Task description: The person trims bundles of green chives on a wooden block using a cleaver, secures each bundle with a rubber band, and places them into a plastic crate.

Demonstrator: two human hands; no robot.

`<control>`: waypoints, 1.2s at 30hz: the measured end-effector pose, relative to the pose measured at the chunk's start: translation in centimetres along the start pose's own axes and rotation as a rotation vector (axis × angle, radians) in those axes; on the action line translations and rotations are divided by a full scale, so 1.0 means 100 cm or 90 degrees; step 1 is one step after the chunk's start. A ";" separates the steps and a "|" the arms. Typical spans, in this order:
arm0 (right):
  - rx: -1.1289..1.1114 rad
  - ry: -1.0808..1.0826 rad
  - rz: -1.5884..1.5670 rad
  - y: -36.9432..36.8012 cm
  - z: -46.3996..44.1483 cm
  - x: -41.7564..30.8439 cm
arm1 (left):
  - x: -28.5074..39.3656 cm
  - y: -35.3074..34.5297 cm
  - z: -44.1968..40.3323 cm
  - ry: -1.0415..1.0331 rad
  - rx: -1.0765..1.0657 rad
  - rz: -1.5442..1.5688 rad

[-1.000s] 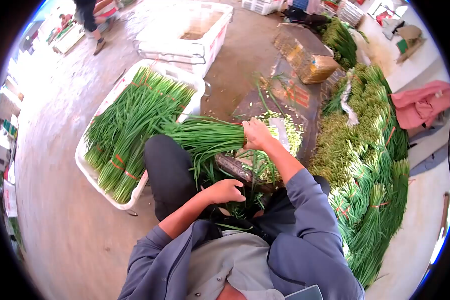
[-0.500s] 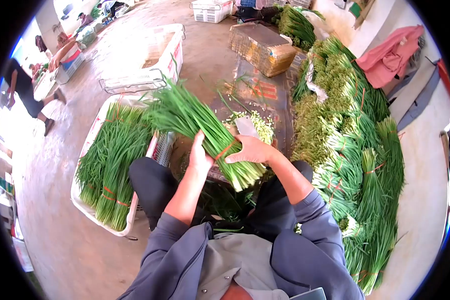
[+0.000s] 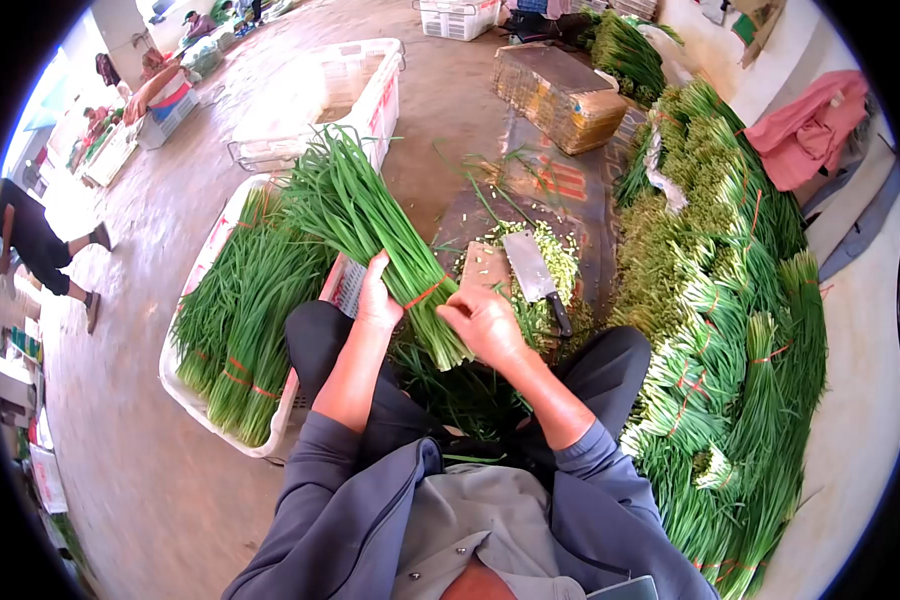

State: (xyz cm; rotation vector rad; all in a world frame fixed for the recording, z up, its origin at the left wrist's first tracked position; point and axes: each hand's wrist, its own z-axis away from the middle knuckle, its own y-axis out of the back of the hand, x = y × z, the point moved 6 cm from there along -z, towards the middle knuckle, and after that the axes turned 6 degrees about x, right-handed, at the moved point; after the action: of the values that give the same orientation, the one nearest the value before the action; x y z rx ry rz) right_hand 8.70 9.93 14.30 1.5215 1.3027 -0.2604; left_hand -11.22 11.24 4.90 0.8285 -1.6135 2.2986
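My left hand [image 3: 377,297] is wrapped round a bundle of green garlic chives [image 3: 385,225], holding it from the left and below. The bundle slants, leafy tips toward the upper left and pale cut ends toward me. A red band [image 3: 425,292] circles it near the cut ends. Against the bundle's right side, by the band, is my right hand [image 3: 487,322] with its fingers curled in a pinch; what they grip is hidden. A cleaver [image 3: 530,268] with a black handle lies beyond my right hand, beside a wooden board [image 3: 484,264] and among chopped stem bits [image 3: 562,250].
At my left stands a white crate [image 3: 182,375] of banded chive bundles, with another white crate [image 3: 385,115] beyond it. A long heap of chives [image 3: 710,300] lies along the right wall. A taped box [image 3: 555,90] sits ahead. A person [image 3: 45,240] walks at far left.
My right hand has gone from spread over the bundle to a pinch at its side. The bundle has shifted left and lower. The cleaver is now uncovered.
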 end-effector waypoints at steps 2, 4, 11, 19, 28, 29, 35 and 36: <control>-0.015 0.008 0.104 -0.022 0.006 -0.008 | -0.002 -0.003 0.005 -0.022 0.004 -0.004; 0.047 0.022 0.213 -0.040 0.006 -0.007 | -0.009 0.010 -0.002 -0.039 0.013 0.005; -0.156 -0.324 -0.230 -0.038 0.002 0.021 | -0.003 0.030 -0.014 -0.135 0.009 0.017; -0.683 -0.060 -0.021 -0.012 0.089 0.014 | 0.013 0.030 -0.017 -0.090 0.050 0.133; -0.044 -0.088 0.052 0.007 -0.001 0.022 | 0.006 0.024 -0.007 -0.058 0.053 0.088; -0.002 -0.067 0.067 0.009 -0.004 0.017 | 0.003 0.024 -0.008 -0.055 0.065 0.069; 0.002 -0.090 0.030 -0.002 -0.027 0.025 | -0.020 0.007 0.005 -0.043 -0.013 -0.060; 0.020 -0.089 0.000 0.000 -0.030 0.025 | -0.023 0.005 0.009 -0.039 -0.005 -0.084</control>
State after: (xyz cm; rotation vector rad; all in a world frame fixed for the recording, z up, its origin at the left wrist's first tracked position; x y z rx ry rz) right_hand 8.32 13.82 13.73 1.5031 1.1929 -0.3817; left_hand -9.25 10.56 3.47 0.9824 -1.5417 2.1953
